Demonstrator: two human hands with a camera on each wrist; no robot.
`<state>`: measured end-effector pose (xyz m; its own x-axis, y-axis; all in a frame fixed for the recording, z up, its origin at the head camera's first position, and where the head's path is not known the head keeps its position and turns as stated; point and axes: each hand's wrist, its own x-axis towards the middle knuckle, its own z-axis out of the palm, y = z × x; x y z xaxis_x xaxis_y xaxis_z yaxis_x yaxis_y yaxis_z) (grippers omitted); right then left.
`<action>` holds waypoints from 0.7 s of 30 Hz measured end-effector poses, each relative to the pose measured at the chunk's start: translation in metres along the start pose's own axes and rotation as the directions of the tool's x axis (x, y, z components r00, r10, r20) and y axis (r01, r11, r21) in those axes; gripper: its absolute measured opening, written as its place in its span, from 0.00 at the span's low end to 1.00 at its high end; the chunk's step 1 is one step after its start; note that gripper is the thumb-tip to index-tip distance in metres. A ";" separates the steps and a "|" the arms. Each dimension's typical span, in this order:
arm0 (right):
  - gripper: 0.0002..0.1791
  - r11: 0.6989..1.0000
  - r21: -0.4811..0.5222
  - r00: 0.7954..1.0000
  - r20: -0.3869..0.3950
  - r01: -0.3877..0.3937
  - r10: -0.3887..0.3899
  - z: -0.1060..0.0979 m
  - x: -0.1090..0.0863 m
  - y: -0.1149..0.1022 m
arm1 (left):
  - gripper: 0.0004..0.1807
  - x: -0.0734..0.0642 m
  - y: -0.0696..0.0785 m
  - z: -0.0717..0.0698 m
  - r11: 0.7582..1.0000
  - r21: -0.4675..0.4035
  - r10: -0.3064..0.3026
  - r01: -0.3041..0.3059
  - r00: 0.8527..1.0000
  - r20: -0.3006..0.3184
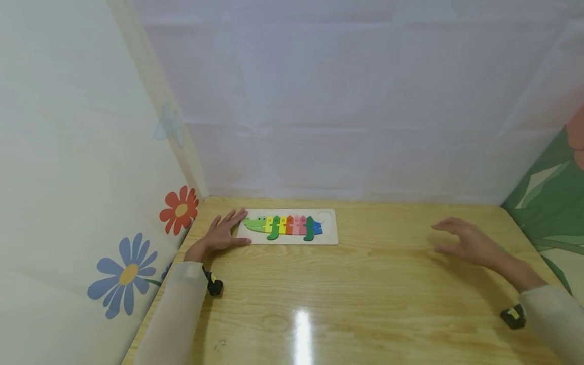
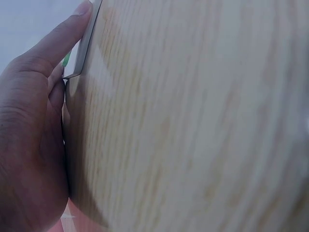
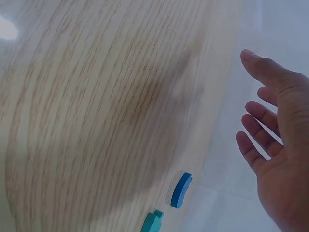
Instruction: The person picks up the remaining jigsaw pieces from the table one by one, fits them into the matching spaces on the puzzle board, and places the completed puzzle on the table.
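A flat wooden crocodile puzzle board [image 1: 332, 235] lies at the back left of the table, with a green head and several coloured body pieces in it. A pale curved outline shows at its tail end. My left hand [image 1: 221, 235] rests at the board's left end, fingers spread at the far corner. Its straight thumb [image 2: 60, 38] touches the near edge. My right hand [image 1: 474, 246] is above the table at the right, fingers loosely bent and holding nothing. In the right wrist view, a curved blue piece [image 3: 181, 190] and a teal piece [image 3: 152, 222] lie on the table.
The wooden table [image 1: 365, 294] meets a white cloth backdrop [image 1: 319, 101] behind. A flower-printed panel [image 1: 91, 203] borders the left side, and a green leafy panel [image 1: 547, 203] the right. Black wrist cameras hang below both sleeves.
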<state>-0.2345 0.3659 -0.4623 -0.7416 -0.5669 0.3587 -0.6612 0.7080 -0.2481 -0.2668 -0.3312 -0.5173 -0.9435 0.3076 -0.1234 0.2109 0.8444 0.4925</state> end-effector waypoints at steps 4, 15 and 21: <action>0.33 1.000 -0.002 1.000 0.009 -0.029 0.029 -0.002 -0.006 0.006 | 0.62 0.000 0.001 0.000 1.000 -0.004 0.011 -0.011 1.000 -0.010; 0.32 0.998 -0.026 0.998 0.006 -0.059 0.060 -0.010 -0.019 0.021 | 0.60 0.001 0.003 0.000 1.000 0.010 -0.010 0.010 1.000 0.004; 0.32 0.997 -0.032 0.998 0.015 -0.067 0.068 -0.017 -0.025 0.027 | 0.59 0.001 0.002 0.000 1.000 -0.003 -0.003 0.003 1.000 0.001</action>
<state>-0.2324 0.4063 -0.4626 -0.7864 -0.5239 0.3272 -0.6058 0.7577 -0.2428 -0.2670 -0.3295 -0.5161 -0.9438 0.3057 -0.1258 0.2076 0.8441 0.4944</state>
